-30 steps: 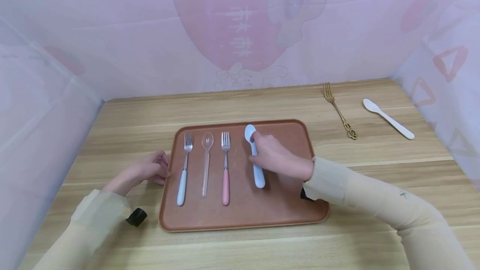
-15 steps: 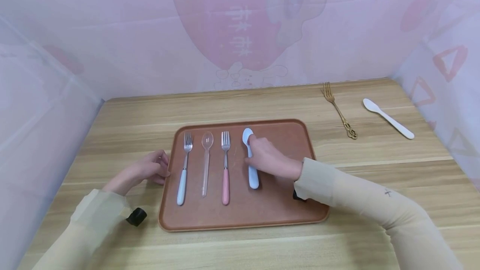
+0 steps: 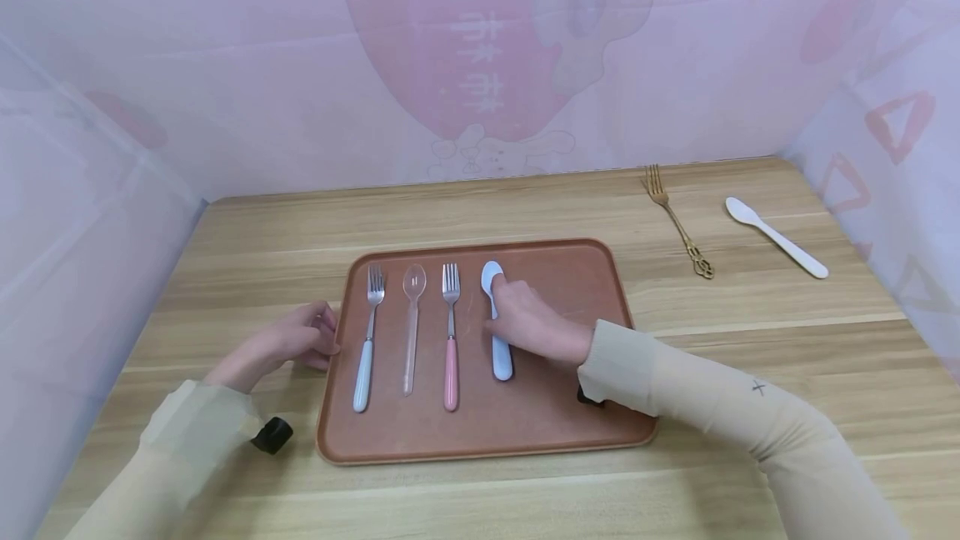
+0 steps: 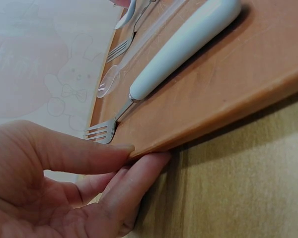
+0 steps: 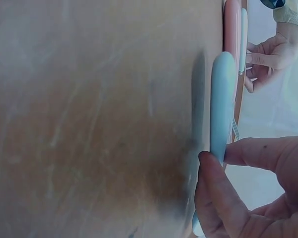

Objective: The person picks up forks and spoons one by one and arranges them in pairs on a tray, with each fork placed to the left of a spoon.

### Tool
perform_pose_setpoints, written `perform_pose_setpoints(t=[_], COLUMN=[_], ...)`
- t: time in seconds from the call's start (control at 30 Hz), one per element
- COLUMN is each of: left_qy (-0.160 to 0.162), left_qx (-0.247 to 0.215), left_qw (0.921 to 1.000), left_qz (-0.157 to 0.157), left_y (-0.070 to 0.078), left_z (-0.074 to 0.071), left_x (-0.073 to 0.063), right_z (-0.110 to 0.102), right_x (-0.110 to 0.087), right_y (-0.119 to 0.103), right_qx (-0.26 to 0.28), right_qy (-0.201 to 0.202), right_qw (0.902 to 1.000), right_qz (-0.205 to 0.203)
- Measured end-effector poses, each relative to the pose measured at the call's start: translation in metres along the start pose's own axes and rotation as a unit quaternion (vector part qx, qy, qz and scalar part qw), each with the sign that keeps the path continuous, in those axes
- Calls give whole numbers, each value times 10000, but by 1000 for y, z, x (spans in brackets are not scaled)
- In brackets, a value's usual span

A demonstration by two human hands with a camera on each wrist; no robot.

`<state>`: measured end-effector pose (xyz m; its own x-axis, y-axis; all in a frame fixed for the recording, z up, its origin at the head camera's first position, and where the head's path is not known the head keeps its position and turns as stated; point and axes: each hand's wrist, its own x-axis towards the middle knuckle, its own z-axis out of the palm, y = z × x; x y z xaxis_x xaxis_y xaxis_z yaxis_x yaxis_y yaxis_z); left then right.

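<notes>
My right hand [image 3: 534, 325] pinches a pale blue spoon [image 3: 502, 359] between thumb and fingertips, over the brown tray [image 3: 573, 269]. In the right wrist view the spoon's handle [image 5: 222, 104] has a shadow beside it, so that end looks slightly raised; the bowl is partly behind my fingers. My left hand [image 3: 288, 342] pinches the tray's left rim, thumb on top and fingers beneath, as the left wrist view shows. On the tray, left of the spoon, lie a pink-handled fork [image 3: 452, 369], a clear plastic spoon [image 3: 411, 340] and a fork with a pale blue handle [image 3: 363, 373].
Right of the tray, a gold fork [image 3: 679, 227] and a white spoon [image 3: 780, 240] lie on the wooden table [image 3: 285, 223]. Printed pale cloth walls [image 3: 225, 73] stand behind the table and at both sides.
My right hand has shifted left with the pale blue spoon, closer to the pink-handled fork, and the spoon now lies straighter. My left hand and the tray have stayed put.
</notes>
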<state>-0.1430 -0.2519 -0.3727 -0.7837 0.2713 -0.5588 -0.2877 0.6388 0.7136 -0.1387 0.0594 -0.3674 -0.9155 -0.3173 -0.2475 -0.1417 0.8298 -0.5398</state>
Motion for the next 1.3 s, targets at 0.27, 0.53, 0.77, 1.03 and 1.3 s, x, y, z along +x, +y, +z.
perform_pose_setpoints(t=[0.27, 0.53, 0.77, 1.03, 1.3], left_qy=[18, 16, 12, 7, 14], left_qx=[3, -60, 7, 113, 113], left_qw=[10000, 10000, 10000, 9999, 9999], left_qz=[19, 25, 24, -45, -54], left_y=[0, 1, 1, 1, 1], left_z=[0, 1, 0, 0, 0], left_x=[0, 0, 1, 1, 2], right_z=[2, 4, 4, -1, -11], right_x=[2, 2, 1, -5, -18], right_y=[-1, -3, -2, 3, 11], right_qx=[-209, -303, -356, -817, -1458], right_qy=[87, 35, 58, 489, 537], right_qw=[9997, 9995, 9993, 9946, 9868], right_qz=[-10, -12, -55, -425, -462])
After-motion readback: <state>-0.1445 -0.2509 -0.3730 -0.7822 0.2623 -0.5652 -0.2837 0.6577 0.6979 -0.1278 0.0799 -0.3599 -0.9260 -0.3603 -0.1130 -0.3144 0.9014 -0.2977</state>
